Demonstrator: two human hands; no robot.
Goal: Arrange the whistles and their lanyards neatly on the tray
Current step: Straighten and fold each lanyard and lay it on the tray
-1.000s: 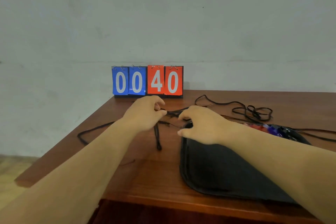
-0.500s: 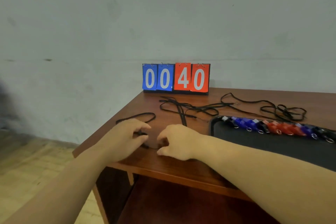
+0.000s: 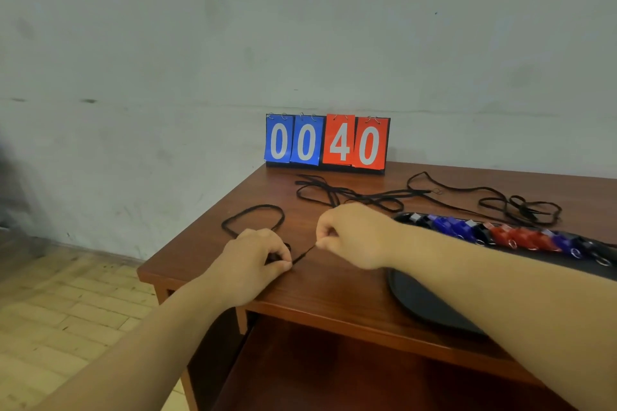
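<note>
**Head view.** The left hand point(image 3: 257, 257), fingers curled, pinches a black lanyard point(image 3: 304, 254) low over the worktop point(image 3: 334, 297), near its near-left corner. The right hand point(image 3: 354, 233), also curled, pinches the same cord just to the right, so a short stretch runs taut between the two hands. Beyond the left hand the rest of this cord lies on the wood as an open loop.

The two-point hold probably serves to straighten or fold the limp cord into a compact length before it goes to the tray point(image 3: 420, 297). Held at one point only, it would trail and twist.

The black tray lies to the right, its middle hidden under the right forearm. Along its far edge runs a row of whistles point(image 3: 500, 233), blue, red and black, with small metal rings.

On the worktop beyond the tray lie the loose lanyards: a crossed bundle point(image 3: 350, 193) at centre and a tangle point(image 3: 521, 207) further right. Whether any is tied to a whistle cannot be told.

A flip scoreboard point(image 3: 327, 142) reading 00 40 stands at the far edge, against the wall.

**Obstructions.** The crossed bundle lies just beyond the right hand and could catch the held cord. The worktop's left edge is near the loop, which could slip over it.
</note>
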